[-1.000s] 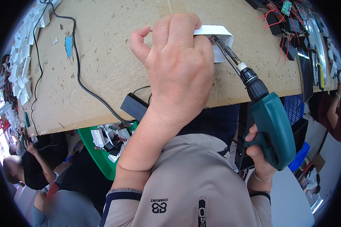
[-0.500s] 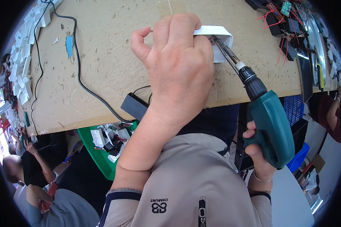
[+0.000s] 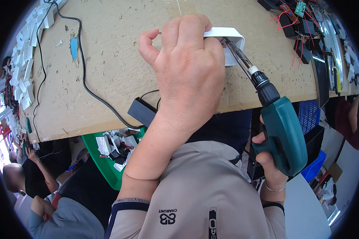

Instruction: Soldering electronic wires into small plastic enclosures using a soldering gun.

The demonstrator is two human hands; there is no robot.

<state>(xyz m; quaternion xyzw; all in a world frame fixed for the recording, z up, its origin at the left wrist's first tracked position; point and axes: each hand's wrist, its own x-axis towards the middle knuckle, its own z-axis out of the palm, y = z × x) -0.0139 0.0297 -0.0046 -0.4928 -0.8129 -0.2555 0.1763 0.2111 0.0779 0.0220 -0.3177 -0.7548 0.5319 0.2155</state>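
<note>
A white plastic case [image 3: 229, 32], open on the side toward me, lies near the front of the table. My left hand [image 3: 191, 67] is closed on it from above, its back hiding much of the case and the fingertips. In my right hand [image 3: 269, 163] is a green pistol-shaped soldering gun [image 3: 285, 131] with a black collar and a thin guide tube along its barrel. The gun's tip reaches into the case's open side, close to my left fingers. What the tip touches inside cannot be made out.
A black block [image 3: 141, 111] with a cable sits at the table's front edge. Several white cases [image 3: 24, 71] line the left side. Black parts with red wires [image 3: 297, 26] lie at the far right. A green bin [image 3: 103, 163] of parts stands below; people sit at left.
The soldering gun's handle and my right hand have shifted slightly left, while its tip stays in the case. My left hand and the case hold nearly still.
</note>
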